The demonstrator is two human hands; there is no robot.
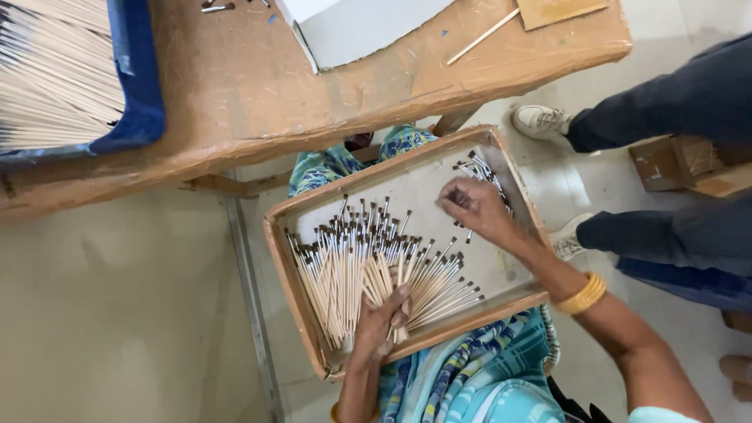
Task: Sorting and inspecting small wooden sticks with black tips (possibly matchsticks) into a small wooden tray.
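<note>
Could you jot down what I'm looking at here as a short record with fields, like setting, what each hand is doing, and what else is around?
Setting: a person seated by a low brown table, a shallow cardboard tray on the lap
Tray contents: many thin wooden sticks with dark tips
Left hand: grips a fanned bunch of those sticks
Right hand: fingers on a smaller cluster of sticks at the tray's far corner
On table: blue bin of plain sticks, white box
Nearby: another person's legs and shoes
</note>
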